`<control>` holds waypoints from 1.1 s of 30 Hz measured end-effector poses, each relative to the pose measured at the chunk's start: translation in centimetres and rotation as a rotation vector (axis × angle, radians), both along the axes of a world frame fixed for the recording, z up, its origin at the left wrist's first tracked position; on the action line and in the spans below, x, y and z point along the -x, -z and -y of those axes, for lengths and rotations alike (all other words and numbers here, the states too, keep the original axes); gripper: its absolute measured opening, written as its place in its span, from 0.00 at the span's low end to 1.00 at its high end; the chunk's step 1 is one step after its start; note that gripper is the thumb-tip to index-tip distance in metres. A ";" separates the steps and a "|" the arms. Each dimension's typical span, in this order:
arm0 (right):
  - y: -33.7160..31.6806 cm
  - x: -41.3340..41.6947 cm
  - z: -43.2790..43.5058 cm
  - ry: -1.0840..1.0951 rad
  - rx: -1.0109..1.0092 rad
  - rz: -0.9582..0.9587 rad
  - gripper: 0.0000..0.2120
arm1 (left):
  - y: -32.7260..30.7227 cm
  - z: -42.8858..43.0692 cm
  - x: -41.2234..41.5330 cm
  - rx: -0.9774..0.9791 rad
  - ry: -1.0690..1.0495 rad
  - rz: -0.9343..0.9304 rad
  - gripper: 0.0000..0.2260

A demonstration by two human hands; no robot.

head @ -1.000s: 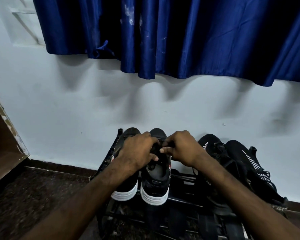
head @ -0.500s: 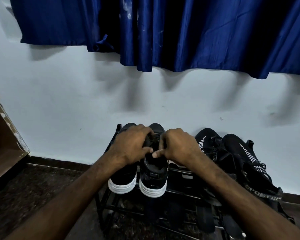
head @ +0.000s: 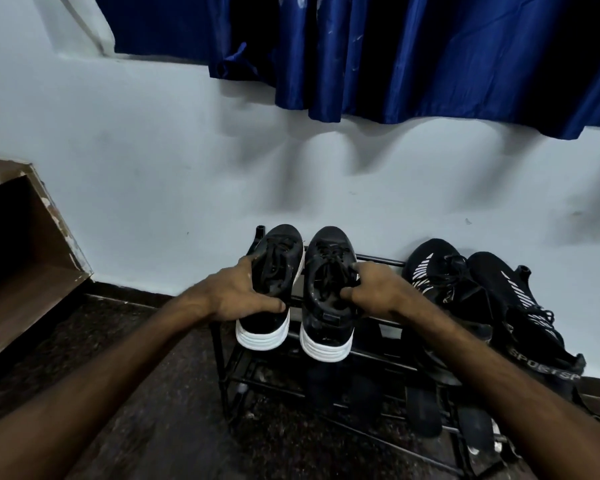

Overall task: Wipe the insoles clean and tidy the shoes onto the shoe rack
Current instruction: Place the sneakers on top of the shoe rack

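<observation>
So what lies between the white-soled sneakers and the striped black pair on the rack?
Head view: only the right hand, gripping the right white-soled sneaker, and bare shoe rack bars.

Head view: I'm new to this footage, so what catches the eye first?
At centre, the left hand grips the left shoe and the right hand the right shoe, black with white soles, on the rack. A blue curtain hangs above; striped black shoes lie at the right.
</observation>
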State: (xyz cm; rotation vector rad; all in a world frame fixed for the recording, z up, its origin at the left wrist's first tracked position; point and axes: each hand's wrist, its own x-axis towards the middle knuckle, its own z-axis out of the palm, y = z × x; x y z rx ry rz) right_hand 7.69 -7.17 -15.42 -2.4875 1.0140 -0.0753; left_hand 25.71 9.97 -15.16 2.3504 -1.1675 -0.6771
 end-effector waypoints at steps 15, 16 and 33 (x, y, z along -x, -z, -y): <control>0.3 -0.5 -1.0 -0.043 0.069 -0.044 0.13 | -0.6 -0.4 0.1 -0.017 0.071 0.080 0.39; 0.2 -0.5 -1.1 -0.049 0.077 -0.056 0.13 | -0.6 -0.4 0.2 -0.017 0.074 0.080 0.39; -2.1 -0.1 -3.9 0.025 0.326 0.049 0.24 | 0.3 -0.7 -0.1 -0.055 0.061 0.092 0.47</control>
